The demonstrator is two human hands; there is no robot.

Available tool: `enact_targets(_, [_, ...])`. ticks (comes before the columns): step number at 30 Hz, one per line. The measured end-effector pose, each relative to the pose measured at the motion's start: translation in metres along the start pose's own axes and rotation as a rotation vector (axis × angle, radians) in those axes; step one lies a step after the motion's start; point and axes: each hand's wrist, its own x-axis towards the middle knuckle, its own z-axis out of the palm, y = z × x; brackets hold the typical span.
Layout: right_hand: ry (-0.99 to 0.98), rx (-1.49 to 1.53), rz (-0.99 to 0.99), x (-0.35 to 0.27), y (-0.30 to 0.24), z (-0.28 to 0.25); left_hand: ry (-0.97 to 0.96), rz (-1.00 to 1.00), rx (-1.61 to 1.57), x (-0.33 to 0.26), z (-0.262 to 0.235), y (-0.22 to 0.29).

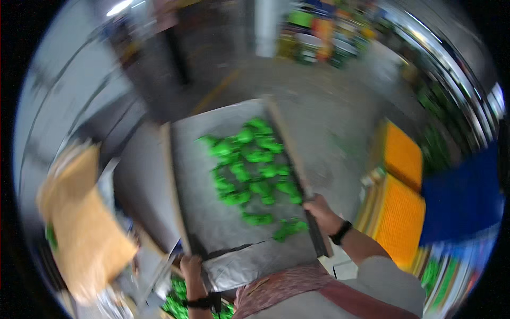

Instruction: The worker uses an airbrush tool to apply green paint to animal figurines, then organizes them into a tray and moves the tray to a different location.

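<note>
A shallow rectangular tray (192,175) with wood-coloured side rails and a grey sheet lining is held out in front of my body. Its near end is by my waist. On the lining lie several small bright green moulded-looking pieces (260,157), loosely bunched toward the middle and right; blur hides their exact shape. My left hand (190,265) is closed round the tray's near left corner. Farther up, my right hand (320,211) grips the right rail. At the near end the lining is creased and folded over.
Stacks with orange-yellow textured tops (399,218) stand at right, beside a blue sheet (462,194). Brown paper or card (93,234) lies at left. More green pieces (178,297) sit below my left hand. A person (172,45) stands far off, left of a white column (266,29).
</note>
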Motion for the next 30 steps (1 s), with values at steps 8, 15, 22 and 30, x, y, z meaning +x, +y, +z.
enact_targets(8, [0.255, -0.27, 0.24, -0.046, 0.069, -0.114, 0.032, 0.021, 0.135, -0.034, 0.055, -0.043])
enact_targets(15, [0.405, -0.14, 0.161, -0.172, 0.033, -0.11, -0.264, 0.145, 0.241, -0.061, 0.022, -0.017])
enact_targets(22, [0.646, -0.067, 0.22, -0.282, -0.006, -0.056, -0.415, 0.323, 0.317, -0.048, -0.041, 0.07])
enact_targets(30, [0.753, -0.002, 0.291, -0.365, -0.052, -0.049, -0.522, 0.391, 0.384, -0.059, -0.057, 0.13])
